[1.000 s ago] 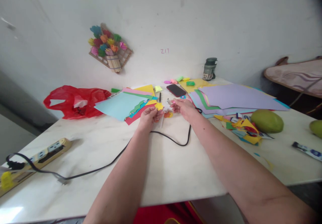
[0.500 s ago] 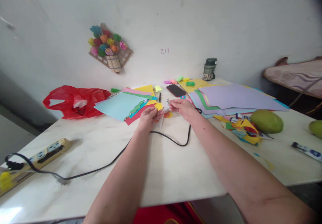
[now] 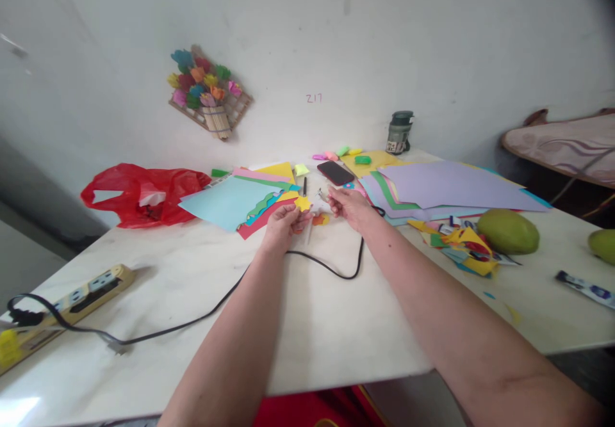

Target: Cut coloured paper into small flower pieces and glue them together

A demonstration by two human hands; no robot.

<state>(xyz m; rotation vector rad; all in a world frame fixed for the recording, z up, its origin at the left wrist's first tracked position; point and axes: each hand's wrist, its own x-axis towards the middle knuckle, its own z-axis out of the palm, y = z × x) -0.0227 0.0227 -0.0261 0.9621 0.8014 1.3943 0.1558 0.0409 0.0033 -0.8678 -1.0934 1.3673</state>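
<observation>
My left hand (image 3: 283, 221) is closed on a small yellow paper flower (image 3: 302, 203), held just above the white table (image 3: 307, 324). My right hand (image 3: 350, 205) is closed too, pinching a small whitish object (image 3: 321, 194) next to the flower; I cannot make out what it is. A small orange paper cut-out (image 3: 319, 219) and a thin white stick lie on the table between my hands. A black cable (image 3: 331, 267) runs under my wrists.
Stacks of coloured paper lie left (image 3: 230, 201) and right (image 3: 451, 187) of my hands. A phone (image 3: 336, 172), a red plastic bag (image 3: 139, 194), a power strip (image 3: 72, 302), two green fruits (image 3: 508, 231), paper scraps (image 3: 464, 248) and a small jar (image 3: 400, 132) are also here.
My right hand has drawn slightly back and right with the small whitish object, after touching it to the yellow flower. My left hand has stayed put.
</observation>
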